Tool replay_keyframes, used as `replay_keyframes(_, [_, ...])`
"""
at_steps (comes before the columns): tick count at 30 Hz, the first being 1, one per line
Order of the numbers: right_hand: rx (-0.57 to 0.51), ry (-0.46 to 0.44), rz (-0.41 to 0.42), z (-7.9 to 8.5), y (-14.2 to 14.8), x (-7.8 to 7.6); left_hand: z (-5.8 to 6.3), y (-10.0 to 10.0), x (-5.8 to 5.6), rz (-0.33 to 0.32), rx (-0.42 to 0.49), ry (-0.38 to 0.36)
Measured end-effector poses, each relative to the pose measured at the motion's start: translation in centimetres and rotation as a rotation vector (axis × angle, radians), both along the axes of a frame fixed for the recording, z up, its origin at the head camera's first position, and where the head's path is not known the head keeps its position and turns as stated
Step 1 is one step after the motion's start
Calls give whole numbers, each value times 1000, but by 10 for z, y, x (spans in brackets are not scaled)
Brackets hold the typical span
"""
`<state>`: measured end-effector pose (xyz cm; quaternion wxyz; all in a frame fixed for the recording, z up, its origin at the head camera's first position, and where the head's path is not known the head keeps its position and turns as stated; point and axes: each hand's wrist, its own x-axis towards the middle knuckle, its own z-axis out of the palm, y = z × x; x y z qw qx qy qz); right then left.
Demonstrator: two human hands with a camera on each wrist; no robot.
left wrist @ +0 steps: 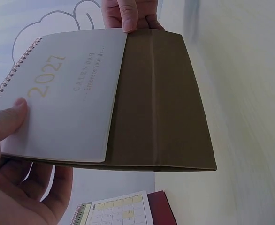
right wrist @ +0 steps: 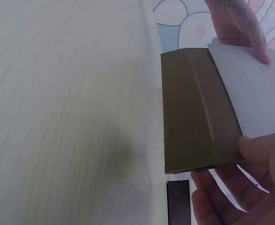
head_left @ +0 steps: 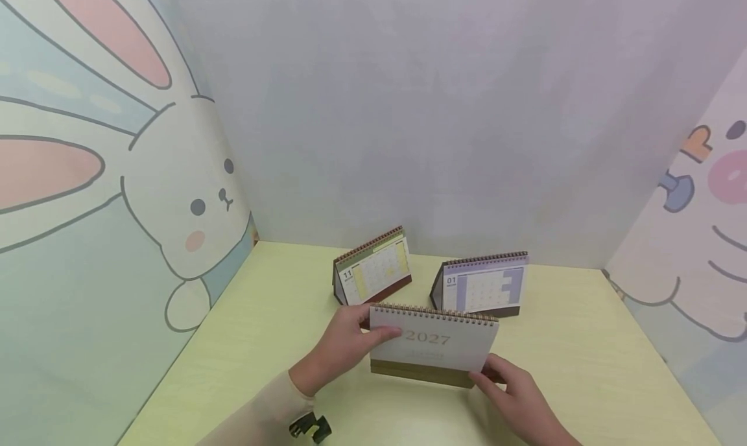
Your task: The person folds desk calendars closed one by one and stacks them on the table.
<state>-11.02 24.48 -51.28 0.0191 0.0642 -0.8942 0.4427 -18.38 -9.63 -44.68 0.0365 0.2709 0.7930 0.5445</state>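
A spiral-bound desk calendar (head_left: 432,342) with a white "2027" cover and a brown cardboard base (left wrist: 175,103) is held above the table by both hands. My left hand (head_left: 344,342) grips its left end near the coils, thumb on the cover and fingers behind. At the lower right corner, my right hand (head_left: 516,391) pinches the calendar, its thumb near the seam between cover and base. In the right wrist view the base (right wrist: 194,112) looks folded flat, with a crease along it.
Behind stand two more desk calendars: one with a green and yellow page (head_left: 376,271) and red base, and one with a purple page (head_left: 484,287) and dark base. They rest on a pale yellow table (head_left: 280,290). Cartoon-printed walls (head_left: 175,193) flank both sides.
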Motion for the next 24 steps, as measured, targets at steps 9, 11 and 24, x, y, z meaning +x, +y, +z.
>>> replay_keyframes(9, [-2, -30, -46, 7, -3, 5, 5, 2, 0, 19, 7, -23])
replay_keyframes(11, [-1, -31, -41, 9, -3, 6, 5, 2, 0, 28, 21, -31])
replay_keyframes(24, [-66, -43, -42, 12, -2, 13, 5, 6, -1, 217, 21, -32])
